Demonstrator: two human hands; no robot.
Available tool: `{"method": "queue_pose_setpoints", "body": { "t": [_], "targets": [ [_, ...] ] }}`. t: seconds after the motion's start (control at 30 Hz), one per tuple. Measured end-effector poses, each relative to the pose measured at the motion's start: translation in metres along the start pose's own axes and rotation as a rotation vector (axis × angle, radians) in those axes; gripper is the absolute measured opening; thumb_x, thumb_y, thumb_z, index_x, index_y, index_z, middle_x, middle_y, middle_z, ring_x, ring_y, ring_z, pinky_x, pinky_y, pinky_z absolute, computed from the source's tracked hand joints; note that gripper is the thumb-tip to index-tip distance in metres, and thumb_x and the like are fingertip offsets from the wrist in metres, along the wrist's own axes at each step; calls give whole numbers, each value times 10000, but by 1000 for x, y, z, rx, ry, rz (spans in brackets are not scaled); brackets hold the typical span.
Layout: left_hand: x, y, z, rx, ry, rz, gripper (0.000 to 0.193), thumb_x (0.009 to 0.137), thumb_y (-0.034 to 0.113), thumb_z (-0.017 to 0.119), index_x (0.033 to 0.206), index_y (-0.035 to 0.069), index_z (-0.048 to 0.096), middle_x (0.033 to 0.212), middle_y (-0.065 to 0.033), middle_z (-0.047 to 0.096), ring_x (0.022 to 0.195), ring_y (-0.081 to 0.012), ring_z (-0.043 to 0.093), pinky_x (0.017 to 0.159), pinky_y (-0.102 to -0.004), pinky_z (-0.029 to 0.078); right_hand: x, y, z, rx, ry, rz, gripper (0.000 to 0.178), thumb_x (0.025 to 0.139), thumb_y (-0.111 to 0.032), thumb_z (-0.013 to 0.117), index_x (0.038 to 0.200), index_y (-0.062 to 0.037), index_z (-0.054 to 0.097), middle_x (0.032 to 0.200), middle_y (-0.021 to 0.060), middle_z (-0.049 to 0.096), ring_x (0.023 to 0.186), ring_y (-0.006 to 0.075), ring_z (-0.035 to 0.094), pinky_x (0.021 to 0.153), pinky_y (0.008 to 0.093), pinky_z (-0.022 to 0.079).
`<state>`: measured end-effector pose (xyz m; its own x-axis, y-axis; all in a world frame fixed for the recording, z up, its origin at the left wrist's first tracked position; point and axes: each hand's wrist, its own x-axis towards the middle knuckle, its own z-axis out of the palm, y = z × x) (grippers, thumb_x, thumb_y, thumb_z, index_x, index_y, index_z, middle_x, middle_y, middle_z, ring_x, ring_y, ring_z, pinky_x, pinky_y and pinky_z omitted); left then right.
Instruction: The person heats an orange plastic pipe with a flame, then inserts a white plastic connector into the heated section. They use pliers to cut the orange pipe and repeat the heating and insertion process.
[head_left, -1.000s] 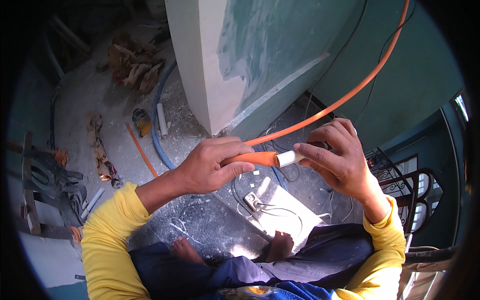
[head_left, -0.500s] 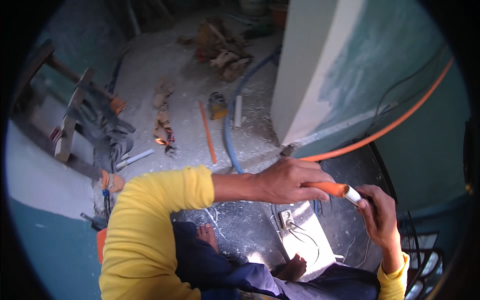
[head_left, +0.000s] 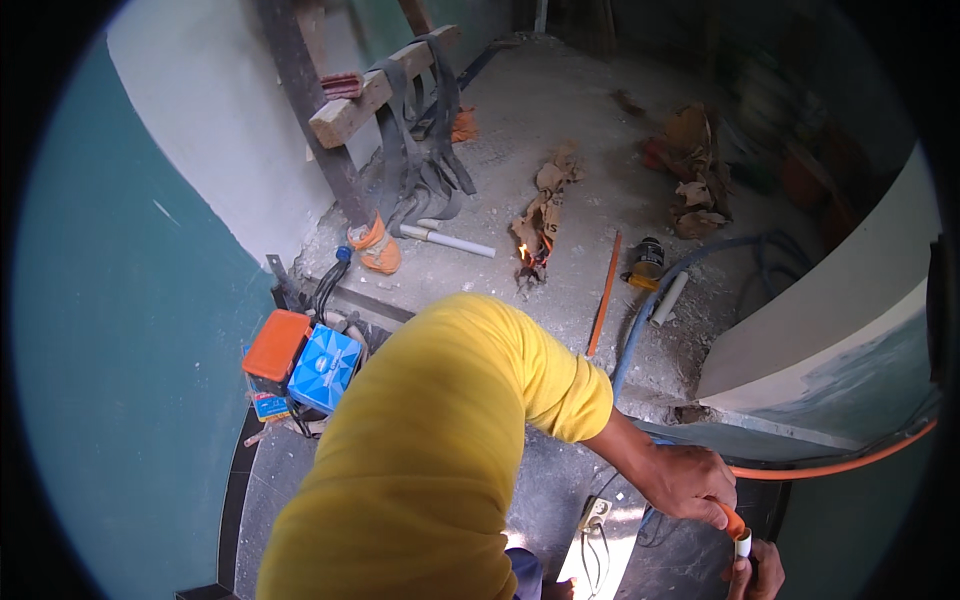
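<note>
Up near the centre of the floor, dark print is showing on a brown cardboard strip, its near end burning w/ a small flame. At L, a blue box is carrying a pale pattern + a tiny mark, too small to read; a dark container beside the blue hose is showing label marks, also unreadable.

L arm, in a yellow sleeve, is stretching across to lower R, elbow bent; L hand is facing back-up, fingers curling tight round an orange pipe. R hand, partly cut off at the bottom edge, is pinching a white stub btwn thumb + fingers.

Pipe's end is pointing down at lower R, R of a white socket. Its smooth orange mouth is meeting the stub; can't tell how deep the stub is sitting.
</note>
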<state>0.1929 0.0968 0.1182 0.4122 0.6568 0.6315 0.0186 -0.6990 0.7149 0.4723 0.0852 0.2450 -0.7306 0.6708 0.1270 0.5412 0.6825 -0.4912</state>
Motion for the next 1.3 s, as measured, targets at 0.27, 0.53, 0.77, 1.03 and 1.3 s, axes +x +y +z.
{"method": "queue_pose_setpoints", "body": {
  "t": [0.27, 0.53, 0.77, 1.03, 1.3],
  "targets": [
    [-2, 5, -4, -46, 108, 73, 362, 984, 375, 794, 937, 25, 713, 766, -129, 682, 710, -356, 692, 663, -457, 526, 6, -16, 1, 12, 34, 62, 243, 1124, -156, 597, 1216, 46, 693, 1015, 100, 671, 882, 194, 625, 807, 330, 525],
    [-5, 14, -24, -32, 26, 97, 323, 1016, 332, 779, 1005, 11, 745, 786, -144, 693, 720, -339, 705, 648, -434, 525, 2, -12, 3, -69, 73, -75, 324, 1113, -214, 660, 1304, 48, 642, 1163, 155, 731, 997, 244, 703, 863, 344, 576],
    [-15, 24, -65, 6, -67, -90, 244, 982, 127, 817, 1149, -47, 776, 948, -155, 775, 775, -215, 737, 659, -356, 540, 38, -4, 4, -88, 265, -187, 401, 839, -75, 869, 1217, -56, 737, 1040, 126, 706, 868, 319, 671, 757, 415, 525],
    [9, 27, -51, 80, -168, -58, 269, 950, 160, 845, 1144, -18, 785, 917, -142, 767, 721, -241, 708, 630, -362, 524, 17, -9, -18, -457, 315, -266, 341, 837, -219, 873, 1166, -222, 782, 1061, 19, 701, 922, 215, 640, 953, 456, 422],
    [6, 31, -48, 174, -141, 12, 262, 919, 175, 871, 1115, 19, 793, 805, -92, 719, 636, -235, 665, 567, -370, 484, 15, -23, -14, -696, 428, -403, 277, 786, -224, 854, 1029, -341, 791, 1044, -41, 712, 975, 154, 674, 1000, 460, 351]
  ]
}}
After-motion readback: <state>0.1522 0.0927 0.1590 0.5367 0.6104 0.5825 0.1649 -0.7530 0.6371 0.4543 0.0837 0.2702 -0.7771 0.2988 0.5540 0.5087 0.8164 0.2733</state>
